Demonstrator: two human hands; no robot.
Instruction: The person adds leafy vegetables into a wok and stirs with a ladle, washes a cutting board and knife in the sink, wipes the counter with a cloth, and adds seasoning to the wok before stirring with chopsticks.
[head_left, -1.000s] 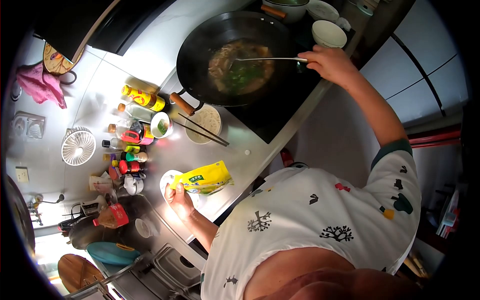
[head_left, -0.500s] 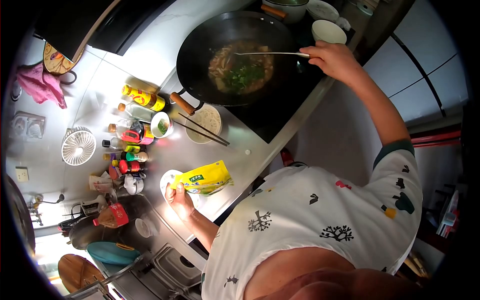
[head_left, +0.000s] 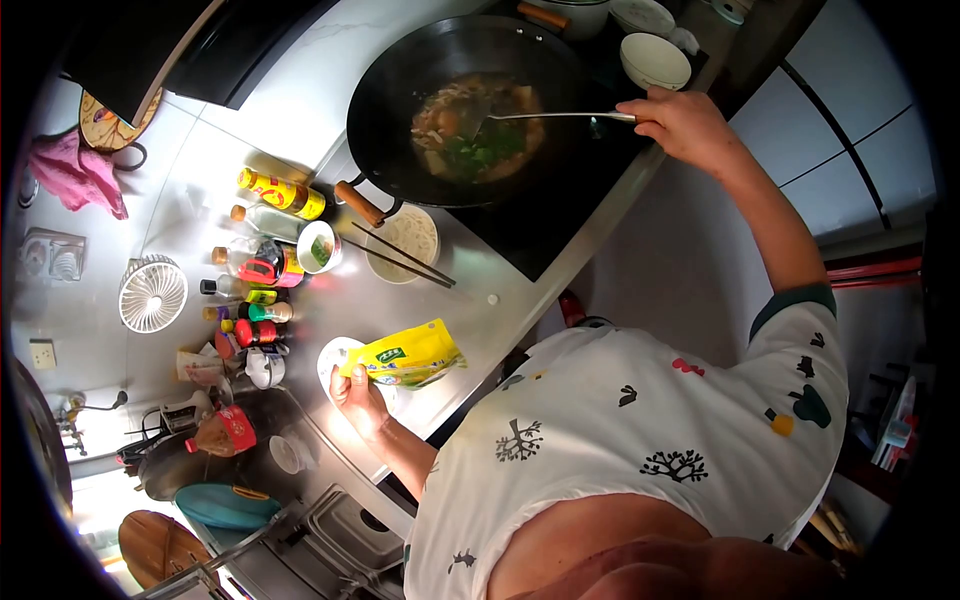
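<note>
My right hand [head_left: 685, 125] is closed on the handle end of a long metal ladle [head_left: 565, 115]. The ladle's head dips into a soup [head_left: 480, 145] with pale pieces and chopped greens, inside a large black wok [head_left: 400, 90] on the stove. My left hand [head_left: 360, 398] grips the left end of a yellow packet [head_left: 415, 352] above the counter, over a white plate [head_left: 332, 358]. Beside the wok's wooden handle [head_left: 360, 203] stands a bowl with pale contents [head_left: 408, 240], with dark chopsticks [head_left: 400, 256] across it.
Bottles and jars, among them a yellow-labelled bottle [head_left: 282, 193], line the wall beside a small bowl with greens [head_left: 319, 247]. A white bowl [head_left: 655, 62] and a pot [head_left: 570, 18] stand past the wok. The sink [head_left: 350, 530] lies at the lower left.
The ladle has shifted in the soup, and my right hand has moved slightly right with it. My left hand stays on the yellow packet. The view has tilted a little.
</note>
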